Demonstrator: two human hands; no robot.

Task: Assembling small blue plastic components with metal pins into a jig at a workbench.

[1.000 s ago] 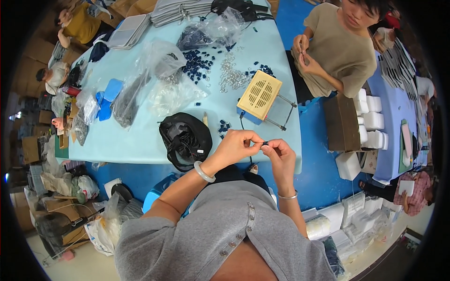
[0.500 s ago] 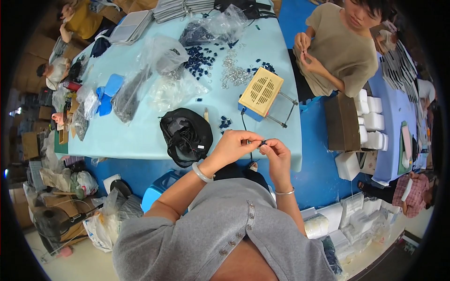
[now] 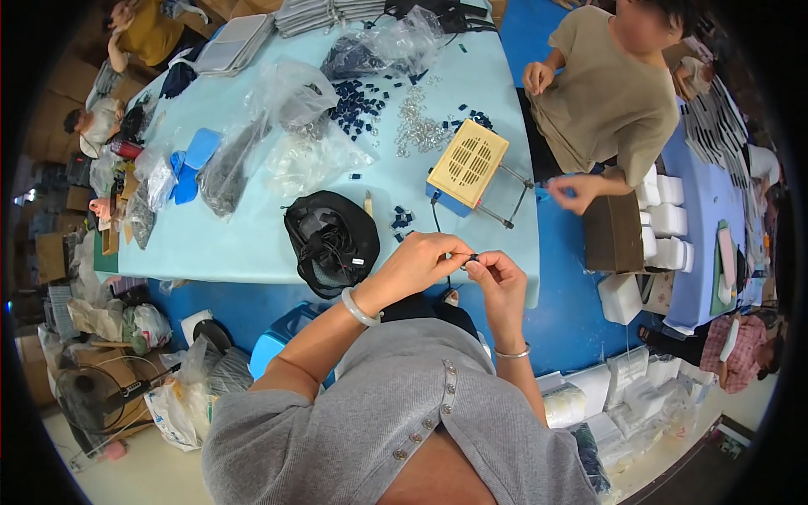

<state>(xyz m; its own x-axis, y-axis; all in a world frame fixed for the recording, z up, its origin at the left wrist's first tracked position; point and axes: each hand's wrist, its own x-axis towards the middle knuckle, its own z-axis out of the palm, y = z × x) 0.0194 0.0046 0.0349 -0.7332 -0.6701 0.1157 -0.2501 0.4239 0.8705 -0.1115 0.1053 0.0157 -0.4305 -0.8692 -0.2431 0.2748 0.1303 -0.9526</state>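
In front of my body, past the table's near edge, my left hand (image 3: 418,263) and my right hand (image 3: 500,284) meet at the fingertips. Both pinch a small dark blue piece (image 3: 472,258), mostly covered by the fingers, so its exact kind does not show. A few similar blue pieces (image 3: 402,221) lie on the table just beyond my left hand. Farther off is a larger heap of dark blue pieces (image 3: 355,109), beside a scatter of small pale rings or buckles (image 3: 417,124).
A beige-topped, vented box (image 3: 465,164) with a metal frame stands right of centre on the cloth-covered table (image 3: 244,246). Left of my hands lies an open black bag (image 3: 332,244). Clear plastic bags (image 3: 316,156) sit beyond it. A co-worker (image 3: 602,97) is at the right side.
My hands keep the same pinch, almost unmoved. The co-worker's hands have parted, one swinging down towards the table's right side.
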